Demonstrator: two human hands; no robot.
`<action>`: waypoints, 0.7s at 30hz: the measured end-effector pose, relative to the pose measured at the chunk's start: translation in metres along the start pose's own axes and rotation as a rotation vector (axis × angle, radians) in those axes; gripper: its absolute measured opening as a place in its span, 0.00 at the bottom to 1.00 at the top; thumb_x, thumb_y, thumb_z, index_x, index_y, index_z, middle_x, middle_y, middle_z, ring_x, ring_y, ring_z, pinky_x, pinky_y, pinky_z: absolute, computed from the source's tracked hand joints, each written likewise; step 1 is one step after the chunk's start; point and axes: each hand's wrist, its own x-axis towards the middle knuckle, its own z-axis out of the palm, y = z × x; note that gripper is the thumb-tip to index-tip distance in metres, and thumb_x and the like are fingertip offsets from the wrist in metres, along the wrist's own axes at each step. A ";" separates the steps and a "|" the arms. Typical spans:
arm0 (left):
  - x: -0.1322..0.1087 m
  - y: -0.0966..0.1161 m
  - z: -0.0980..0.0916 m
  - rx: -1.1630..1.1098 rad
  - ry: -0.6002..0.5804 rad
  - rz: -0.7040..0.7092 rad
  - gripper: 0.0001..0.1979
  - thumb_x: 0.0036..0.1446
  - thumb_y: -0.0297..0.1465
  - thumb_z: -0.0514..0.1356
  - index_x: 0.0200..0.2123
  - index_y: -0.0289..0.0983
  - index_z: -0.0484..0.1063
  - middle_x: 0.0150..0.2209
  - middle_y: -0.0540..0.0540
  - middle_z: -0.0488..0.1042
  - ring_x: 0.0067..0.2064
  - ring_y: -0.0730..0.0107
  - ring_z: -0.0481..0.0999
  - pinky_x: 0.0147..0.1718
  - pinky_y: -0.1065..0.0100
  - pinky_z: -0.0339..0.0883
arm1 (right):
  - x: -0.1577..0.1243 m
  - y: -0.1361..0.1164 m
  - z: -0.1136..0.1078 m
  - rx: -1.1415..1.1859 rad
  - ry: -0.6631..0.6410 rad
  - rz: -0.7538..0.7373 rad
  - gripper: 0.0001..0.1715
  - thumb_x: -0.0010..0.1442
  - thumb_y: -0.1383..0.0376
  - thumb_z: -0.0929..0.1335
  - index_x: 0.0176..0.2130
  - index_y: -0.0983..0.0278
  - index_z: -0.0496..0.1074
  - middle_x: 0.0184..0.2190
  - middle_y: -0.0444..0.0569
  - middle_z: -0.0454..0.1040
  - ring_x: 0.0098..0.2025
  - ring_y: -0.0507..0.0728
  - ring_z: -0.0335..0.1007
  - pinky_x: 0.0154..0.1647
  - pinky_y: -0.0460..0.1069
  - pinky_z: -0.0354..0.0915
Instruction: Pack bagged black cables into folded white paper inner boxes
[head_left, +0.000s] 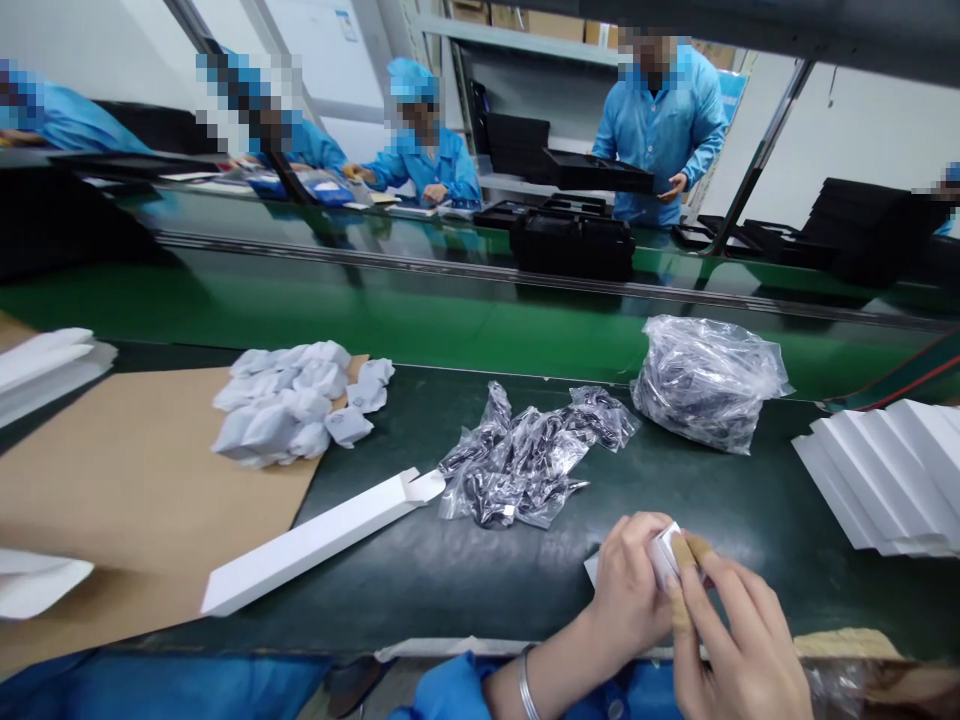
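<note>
Both left hand point(631, 580) and right hand point(750, 632) are together, clamped on a white carton point(664, 556), nearer the person than the bagged cables point(529, 455) and to their right. Left of the bagged cables, a long white box point(315, 548) points its flapped end at them; farther left, pale wrapped bundles point(281, 405) lie partly on brown cardboard point(142, 480). Right of the bagged cables, just beside them, sits a large clear bag point(705, 385).
</note>
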 end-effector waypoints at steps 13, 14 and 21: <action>0.001 -0.014 -0.008 0.016 -0.558 0.082 0.33 0.55 0.41 0.66 0.60 0.42 0.58 0.48 0.40 0.77 0.46 0.54 0.79 0.42 0.55 0.76 | -0.006 0.047 0.001 0.394 -0.182 0.425 0.16 0.64 0.62 0.66 0.51 0.61 0.74 0.46 0.51 0.77 0.45 0.55 0.76 0.44 0.47 0.73; 0.004 -0.022 -0.020 0.040 -0.610 0.048 0.35 0.53 0.43 0.67 0.61 0.43 0.59 0.51 0.40 0.76 0.50 0.53 0.77 0.46 0.53 0.75 | -0.008 0.061 -0.006 0.436 -0.211 0.456 0.14 0.64 0.61 0.67 0.48 0.61 0.76 0.44 0.50 0.78 0.44 0.55 0.77 0.43 0.47 0.74; 0.024 -0.126 -0.179 0.688 -0.427 -0.426 0.27 0.60 0.48 0.54 0.54 0.35 0.66 0.51 0.34 0.75 0.54 0.40 0.74 0.52 0.42 0.67 | -0.028 0.195 -0.093 -0.013 0.349 0.506 0.21 0.56 0.66 0.72 0.51 0.60 0.77 0.48 0.52 0.77 0.49 0.62 0.75 0.50 0.53 0.66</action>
